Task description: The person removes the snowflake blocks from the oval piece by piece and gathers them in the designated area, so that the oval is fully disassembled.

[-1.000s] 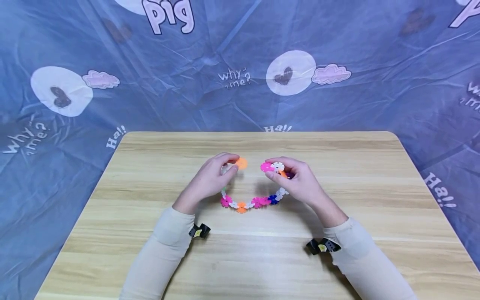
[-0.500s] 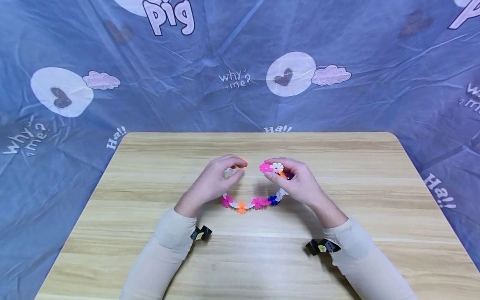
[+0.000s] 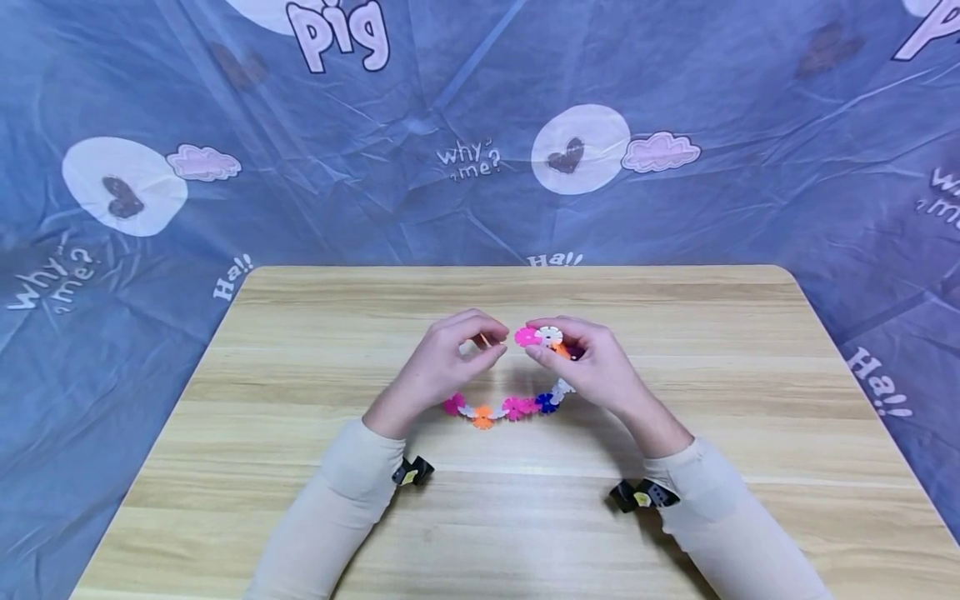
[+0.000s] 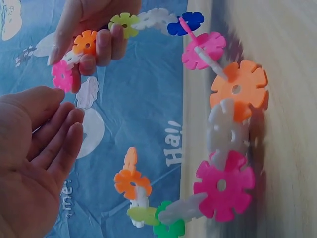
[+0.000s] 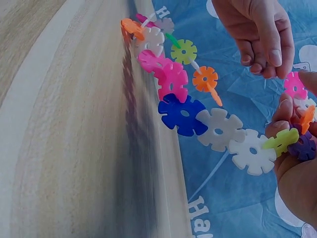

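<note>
A chain of flower-shaped interlocking plastic discs (image 3: pixel 483 417) in several colours curves in a loop low over the table between the hands. My right hand (image 3: pixel 603 367) pinches it near one end, where a pink disc (image 3: pixel 527 337) and a white disc (image 3: pixel 550 335) stick out past the fingertips. A purple disc (image 5: pixel 302 147) shows beside that palm in the right wrist view. My left hand (image 3: pixel 442 358), fingers loosely bent and holding nothing, has its fingertips close to the pink disc. The chain's other end, with an orange disc (image 4: pixel 132 184), stands free behind the left hand.
The wooden table (image 3: pixel 495 533) has its far edge against a blue printed cloth (image 3: pixel 375 208). Black wrist cameras (image 3: pixel 412 472) sit at both cuffs, low over the tabletop.
My left hand has let go of the orange end disc and moved right, up to the pink disc. My right hand stays nearly still with its hold on the chain.
</note>
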Demonstrator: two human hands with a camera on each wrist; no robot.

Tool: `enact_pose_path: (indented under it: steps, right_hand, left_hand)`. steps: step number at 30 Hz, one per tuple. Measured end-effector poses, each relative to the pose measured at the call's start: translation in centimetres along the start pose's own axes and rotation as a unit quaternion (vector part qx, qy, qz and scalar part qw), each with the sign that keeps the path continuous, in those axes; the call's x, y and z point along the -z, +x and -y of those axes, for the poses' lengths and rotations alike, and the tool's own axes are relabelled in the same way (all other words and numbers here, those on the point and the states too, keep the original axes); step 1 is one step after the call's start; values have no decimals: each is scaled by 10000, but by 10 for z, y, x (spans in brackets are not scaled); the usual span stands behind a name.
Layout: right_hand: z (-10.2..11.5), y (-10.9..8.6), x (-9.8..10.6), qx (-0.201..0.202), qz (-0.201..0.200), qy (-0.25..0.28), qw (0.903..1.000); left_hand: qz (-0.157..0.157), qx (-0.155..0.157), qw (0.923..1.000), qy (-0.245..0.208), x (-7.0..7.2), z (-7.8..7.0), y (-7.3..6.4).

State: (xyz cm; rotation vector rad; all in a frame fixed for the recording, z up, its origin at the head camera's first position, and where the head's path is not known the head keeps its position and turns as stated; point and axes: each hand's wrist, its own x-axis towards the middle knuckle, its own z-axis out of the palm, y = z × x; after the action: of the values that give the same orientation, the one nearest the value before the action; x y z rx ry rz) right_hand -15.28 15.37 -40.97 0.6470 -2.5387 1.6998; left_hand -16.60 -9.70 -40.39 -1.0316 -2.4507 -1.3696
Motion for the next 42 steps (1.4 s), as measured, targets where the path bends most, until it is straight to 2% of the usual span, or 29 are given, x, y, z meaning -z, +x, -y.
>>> enact_pose_path:
  steps: [7, 12, 17, 23, 30, 34, 42]
  right_hand:
    - [0, -1, -2, 22, 0, 26, 10000]
    - [2, -1, -4, 21, 75, 49, 10000]
    - [3, -2, -5, -21, 74, 33, 10000]
    - [2, -4, -4, -15, -79, -178, 9998]
    - [0, -6, -6, 582, -427, -403, 9966]
    - [-1, -5, -9, 908, -601, -356, 9934]
    - [0, -3, -14, 1197, -663, -381, 9899]
  left_hand:
    - [-106, -360, 9993, -17, -5, -4, 2]
    - [-184, -599, 9979, 177, -8, -5, 3]
    - [-411, -795, 9950, 446, -10, -3, 3]
    - [-735, -888, 9919, 537, -10, -1, 2]
    - [-838, -981, 9909, 384, -9, 0, 3]
    - [-883, -1020, 9904, 306, -10, 0, 4]
    - [-988, -1136, 9877, 414, -15, 2, 4]
